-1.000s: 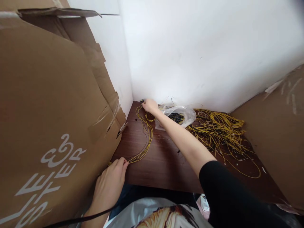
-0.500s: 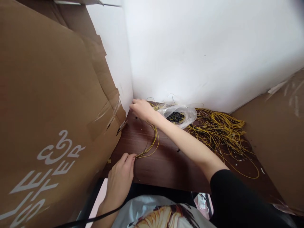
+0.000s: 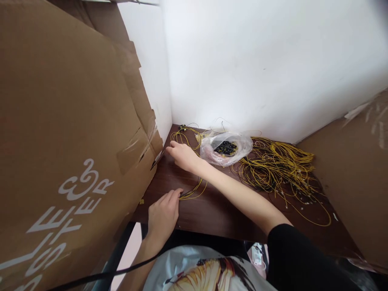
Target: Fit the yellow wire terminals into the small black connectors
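Observation:
Near the front of the brown table, my left hand (image 3: 165, 212) is closed, pinching the ends of a thin bundle of yellow wires (image 3: 194, 193). The bundle curves up and away, passing beneath my right forearm. Further back on the left, my right hand (image 3: 183, 157) reaches across with its fingers drawn together. Its fingertips are beside the torn cardboard edge, and I cannot make out what they hold. Just behind that hand lies a loop of yellow wire (image 3: 184, 132) with small dark ends.
A clear plastic bag (image 3: 209, 151) with small black parts (image 3: 226, 148) stands against the white wall (image 3: 257, 72). Right of it spreads a large tangle of yellow wires (image 3: 279, 161). Cardboard walls the left (image 3: 75, 101) and right (image 3: 357, 161) sides of the table (image 3: 218, 214).
My right hand has come down and nearer, away from the back corner, uncovering the wire loop there. My left hand keeps its pinch on the wires. The view has shifted slightly.

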### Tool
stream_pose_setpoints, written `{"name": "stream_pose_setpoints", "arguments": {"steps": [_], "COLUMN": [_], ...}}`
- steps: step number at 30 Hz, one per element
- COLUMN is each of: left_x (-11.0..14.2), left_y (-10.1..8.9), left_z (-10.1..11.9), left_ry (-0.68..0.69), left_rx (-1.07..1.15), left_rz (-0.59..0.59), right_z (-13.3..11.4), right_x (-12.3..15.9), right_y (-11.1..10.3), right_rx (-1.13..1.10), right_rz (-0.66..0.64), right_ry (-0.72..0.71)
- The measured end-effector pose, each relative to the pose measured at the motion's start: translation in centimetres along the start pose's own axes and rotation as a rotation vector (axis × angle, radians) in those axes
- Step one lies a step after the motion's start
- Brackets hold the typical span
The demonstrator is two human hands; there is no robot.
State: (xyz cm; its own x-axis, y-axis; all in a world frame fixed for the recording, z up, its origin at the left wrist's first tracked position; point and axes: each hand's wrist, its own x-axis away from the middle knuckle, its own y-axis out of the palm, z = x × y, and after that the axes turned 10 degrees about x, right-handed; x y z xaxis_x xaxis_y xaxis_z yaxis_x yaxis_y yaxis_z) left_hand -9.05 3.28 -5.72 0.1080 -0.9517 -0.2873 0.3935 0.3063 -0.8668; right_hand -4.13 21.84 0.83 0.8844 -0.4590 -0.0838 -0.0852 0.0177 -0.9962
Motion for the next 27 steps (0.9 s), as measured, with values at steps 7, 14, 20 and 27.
{"name": "stream_pose_setpoints", "arguments": {"steps": [7, 14, 20, 27], "left_x": [-0.5, -0.4, -0.1, -0.1], "left_y": [-1.2, -1.3, -0.3, -0.3], "left_z": [0.8, 1.2, 0.0, -0.2], "left_ry": [-0.165, -0.216, -0.136, -0.210], "left_rx": [-0.068, -0.195, -0.172, 0.049], "left_rz": [-0.250, -0.310, -0.280, -0.189], "right_z": [-5.0, -9.4, -11.0, -12.1], "right_x": [3.1, 2.9, 2.2, 1.9], "right_y": [-0.1, -0.3, -0.1, 0.4], "right_rx": [-0.499, -0.294, -0.219, -0.213], "right_rz": [-0.195, -0.348, -0.330, -0.267], "right_ry": [-0.120, -0.091, -0.014, 0.108]}}
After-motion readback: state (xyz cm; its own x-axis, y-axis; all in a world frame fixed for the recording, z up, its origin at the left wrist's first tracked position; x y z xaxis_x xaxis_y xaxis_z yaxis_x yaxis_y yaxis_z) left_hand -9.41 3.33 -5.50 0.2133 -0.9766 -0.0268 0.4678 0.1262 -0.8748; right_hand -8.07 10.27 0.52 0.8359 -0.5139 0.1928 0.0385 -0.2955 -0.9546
